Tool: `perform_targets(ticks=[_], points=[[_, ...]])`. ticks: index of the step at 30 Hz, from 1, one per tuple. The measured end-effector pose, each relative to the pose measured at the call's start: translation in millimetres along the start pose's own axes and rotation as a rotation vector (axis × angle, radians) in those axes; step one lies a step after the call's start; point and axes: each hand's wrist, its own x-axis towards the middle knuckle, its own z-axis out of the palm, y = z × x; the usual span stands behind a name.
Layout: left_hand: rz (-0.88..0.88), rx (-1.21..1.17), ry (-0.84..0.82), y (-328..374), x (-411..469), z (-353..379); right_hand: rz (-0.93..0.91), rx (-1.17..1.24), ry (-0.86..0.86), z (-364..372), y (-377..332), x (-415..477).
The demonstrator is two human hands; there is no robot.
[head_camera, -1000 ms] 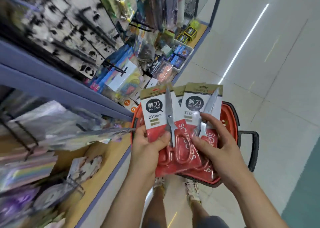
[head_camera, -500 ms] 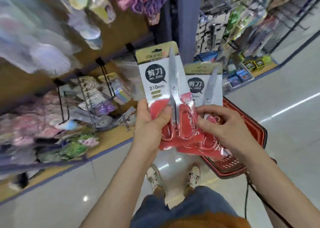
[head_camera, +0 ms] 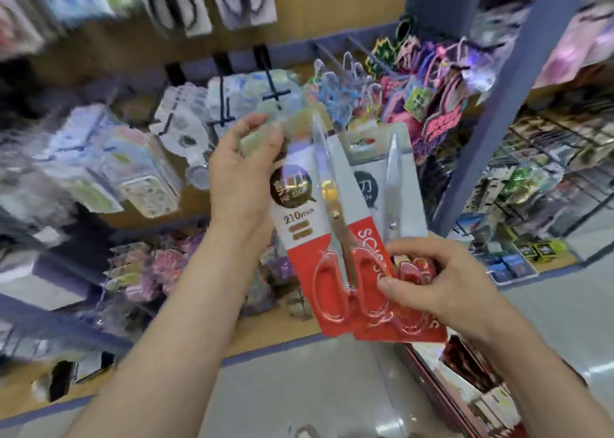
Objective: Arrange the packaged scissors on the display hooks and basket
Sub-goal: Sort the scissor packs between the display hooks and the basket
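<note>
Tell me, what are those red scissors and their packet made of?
The blades look like bare metal: silvery, smooth, with a bright glint. The handles look like glossy red plastic. The packet seems to be printed cardboard, matte white and red, with a clear plastic cover on top, judging by the shiny streaks; blur leaves that uncertain.

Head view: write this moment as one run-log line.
left hand: grips front scissors pack, top | right hand: pinches rear scissors pack, bottom | packs: overlapping
</note>
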Motion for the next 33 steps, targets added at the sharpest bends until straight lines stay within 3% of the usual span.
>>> perform_targets(ticks=[10, 13, 20, 26, 33], points=[[0.057, -0.062, -0.297, 109.2, 67.8, 45.2, -0.207, 0.068, 0.305, 13.7, -59.8, 48.7], [0.12, -0.037, -0.286, 131.5, 83.6, 71.5, -0.256, 0.154, 0.373, 6.3, -73.1, 72.5], [0.231, 0.066, -0.295, 169.0, 119.5, 127.6, -0.395, 0.275, 0.331, -16.8, -110.3, 125.4], [0.474, 0.203, -0.17, 182.2, 160.7, 159.1, -0.428, 0.378, 0.308, -42.3, -127.0, 173.0], [0.311, 0.302, -0.082, 170.1, 188.7, 163.1, -0.342, 0.405, 0.275, -54.4, -119.9, 206.8]])
